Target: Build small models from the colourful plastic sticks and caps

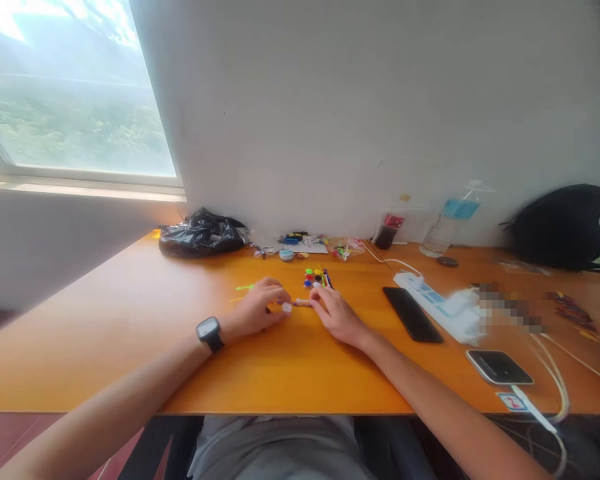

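Black watch on left wrist: square grey face, black strap. Left hand, right hand, forearms bare. Grey garment at lap.

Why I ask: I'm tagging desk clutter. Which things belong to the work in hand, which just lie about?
In hand: left hand at a small white round piece; right hand touching a short pale stick; green stick and coloured pots close by.
Lying about: black plastic bag, black phone, power strip, water bottle, black backpack.
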Motion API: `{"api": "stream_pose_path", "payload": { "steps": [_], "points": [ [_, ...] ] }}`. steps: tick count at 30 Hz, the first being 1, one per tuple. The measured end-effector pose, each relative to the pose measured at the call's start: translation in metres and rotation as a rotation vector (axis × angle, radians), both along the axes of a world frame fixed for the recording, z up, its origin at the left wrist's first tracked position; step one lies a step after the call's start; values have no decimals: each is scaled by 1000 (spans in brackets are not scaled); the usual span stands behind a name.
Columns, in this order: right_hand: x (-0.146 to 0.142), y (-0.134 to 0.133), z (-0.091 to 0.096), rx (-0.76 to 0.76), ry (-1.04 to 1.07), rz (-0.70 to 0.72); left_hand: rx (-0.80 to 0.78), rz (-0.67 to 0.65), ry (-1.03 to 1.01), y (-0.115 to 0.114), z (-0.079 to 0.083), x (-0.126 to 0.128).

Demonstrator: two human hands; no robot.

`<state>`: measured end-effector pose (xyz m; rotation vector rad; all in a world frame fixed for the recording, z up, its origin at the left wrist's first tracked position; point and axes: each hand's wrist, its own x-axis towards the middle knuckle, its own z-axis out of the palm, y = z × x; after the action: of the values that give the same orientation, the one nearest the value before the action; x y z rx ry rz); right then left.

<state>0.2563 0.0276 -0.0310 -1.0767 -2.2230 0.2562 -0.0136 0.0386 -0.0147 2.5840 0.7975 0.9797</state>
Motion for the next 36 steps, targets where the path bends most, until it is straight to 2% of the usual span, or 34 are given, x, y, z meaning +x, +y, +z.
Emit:
{"api": "stream_pose_path", "payload": {
  "steps": [4,9,12,20,27,36],
  "points": [
    [-2,-4,2,-72,89,3,-69,67,-71,-2,-1,-1],
    [-5,-10,4,-144,197,54,-158,53,-91,-4,0,0],
    [-6,-12,5,-138,216,93,-190,42,-110,-4,-1,1],
    [-15,-20,0,-109,236,127,-232,15,-163,-7,0,2],
    [-26,-28,0,-98,226,268,-222,-7,-108,-12,5,4],
    [-24,-27,-5,-165,210,233,-212,-75,-65,-13,4,9]
  ]
}}
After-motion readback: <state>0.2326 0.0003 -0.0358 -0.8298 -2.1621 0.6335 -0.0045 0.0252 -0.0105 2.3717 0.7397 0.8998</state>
